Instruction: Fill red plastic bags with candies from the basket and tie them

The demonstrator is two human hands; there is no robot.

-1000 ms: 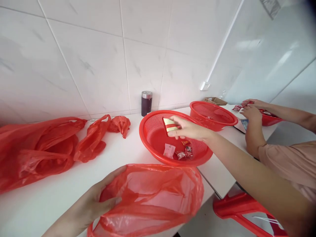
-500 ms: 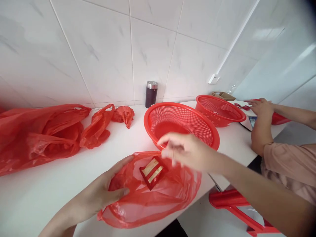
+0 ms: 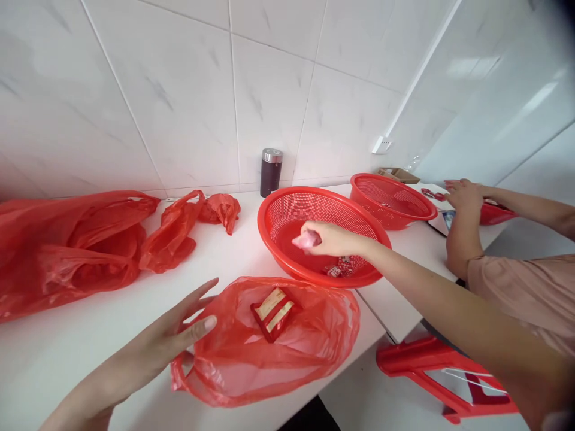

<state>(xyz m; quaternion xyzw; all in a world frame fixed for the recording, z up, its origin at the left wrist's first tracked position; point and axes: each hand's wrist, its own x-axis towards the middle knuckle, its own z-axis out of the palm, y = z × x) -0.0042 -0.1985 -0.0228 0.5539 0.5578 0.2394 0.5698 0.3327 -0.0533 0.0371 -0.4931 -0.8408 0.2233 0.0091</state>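
Observation:
My right hand [image 3: 333, 238] is over the near red perforated basket [image 3: 287, 209], its fingers closed round a small pink wrapped piece [image 3: 308, 239]. A few red-and-white wrapped pieces [image 3: 339, 267] lie in the basket beneath my wrist. In front of the basket, an opened red plastic bag [image 3: 242, 377] lies spread on the table. Inside it sits a red packet with cream-coloured bands [image 3: 273, 313]. My left hand [image 3: 171, 341] stands at the bag's left edge with fingers apart and holds nothing; whether it touches the bag I cannot tell.
More red plastic bags [image 3: 81, 239] lie at the left. Against the tiled wall stands a dark flask [image 3: 271, 173]. A second red basket [image 3: 390, 194] and a cardboard box [image 3: 399, 174] are at the back right. A co-worker's arms [image 3: 467, 215] and a red stool [image 3: 431, 359] are at the right.
My right hand has moved from above the bag's edge to over the basket, where a pink piece now shows in it. My left hand has drawn back leftward, off the bag's inside.

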